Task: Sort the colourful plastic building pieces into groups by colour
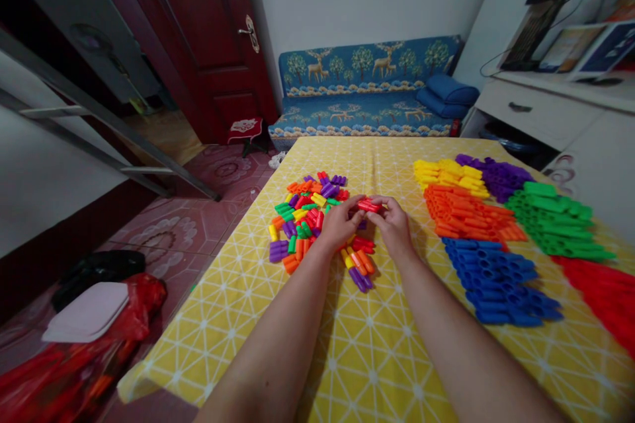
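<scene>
My left hand (340, 221) and my right hand (394, 225) meet above the yellow tablecloth (367, 344), fingers pinched on a small stack of red plastic tube pieces (368, 205) held between them. Just left of and under my hands lies a mixed pile of loose coloured tube pieces (305, 218) in red, green, purple, orange and yellow. Sorted groups lie to the right: yellow pieces (446, 175), purple pieces (499, 175), orange pieces (466, 211), green pieces (558, 218), blue pieces (496, 277) and red pieces (605, 291).
The table's left edge (208, 277) drops to a tiled floor with a red plastic bag (84, 350) and a white pad (89, 310). A blue patterned sofa (367, 89) stands beyond the table, a dark red door (198, 26) to its left, a white cabinet (546, 112) at right.
</scene>
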A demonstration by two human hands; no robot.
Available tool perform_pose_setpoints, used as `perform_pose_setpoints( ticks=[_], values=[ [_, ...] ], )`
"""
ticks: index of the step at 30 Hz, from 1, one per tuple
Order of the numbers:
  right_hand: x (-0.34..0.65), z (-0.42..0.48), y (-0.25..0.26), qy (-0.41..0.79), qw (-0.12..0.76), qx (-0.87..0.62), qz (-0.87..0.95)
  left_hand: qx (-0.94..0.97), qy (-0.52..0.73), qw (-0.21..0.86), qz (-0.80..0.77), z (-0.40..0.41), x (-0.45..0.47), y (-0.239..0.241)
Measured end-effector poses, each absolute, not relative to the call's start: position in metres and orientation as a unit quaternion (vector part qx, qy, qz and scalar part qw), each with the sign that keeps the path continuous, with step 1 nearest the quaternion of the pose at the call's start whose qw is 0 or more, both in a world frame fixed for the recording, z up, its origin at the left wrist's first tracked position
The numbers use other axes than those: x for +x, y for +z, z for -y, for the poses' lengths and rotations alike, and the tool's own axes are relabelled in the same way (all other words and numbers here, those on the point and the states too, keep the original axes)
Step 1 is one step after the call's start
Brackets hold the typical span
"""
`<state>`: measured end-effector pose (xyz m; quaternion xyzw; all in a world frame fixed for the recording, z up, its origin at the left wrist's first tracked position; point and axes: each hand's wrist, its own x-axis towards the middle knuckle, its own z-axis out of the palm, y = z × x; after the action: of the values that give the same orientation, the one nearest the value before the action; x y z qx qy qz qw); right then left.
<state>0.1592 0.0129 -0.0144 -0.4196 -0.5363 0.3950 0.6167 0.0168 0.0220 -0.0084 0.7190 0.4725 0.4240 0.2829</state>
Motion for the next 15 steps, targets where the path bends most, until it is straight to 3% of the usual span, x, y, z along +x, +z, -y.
perform_pose_setpoints(
  ticks=[5,15],
  values=[
    [0.158,-0.015,-0.019,0.407,0.608,-0.42,0.537,0.711,0.441,0.297,-0.459,-0.021,0.016,-0.01],
    [0.164,-0.02,-0.032,0.25,0.556,-0.501,0.614,0.682,0.482,0.346,-0.428,-0.026,0.018,-0.015]
  ],
)
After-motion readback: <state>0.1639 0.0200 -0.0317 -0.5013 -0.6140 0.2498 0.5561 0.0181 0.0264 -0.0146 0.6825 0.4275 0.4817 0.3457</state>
